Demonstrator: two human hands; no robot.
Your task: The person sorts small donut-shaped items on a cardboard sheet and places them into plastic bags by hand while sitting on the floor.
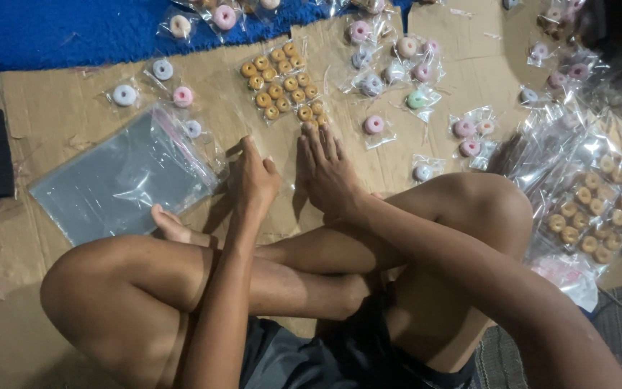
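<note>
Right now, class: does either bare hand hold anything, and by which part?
Nothing is clearly held. The left hand and right hand rest flat on the brown cardboard sheet, fingertips near the clear packet of small tan rings.

Home floor packing spot: cardboard sheets (59, 108), bagged trinkets (282, 90)

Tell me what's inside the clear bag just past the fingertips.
The clear bag holds rows of small tan rings. Its near end is covered by the right hand, so the rings there are hidden.
</note>
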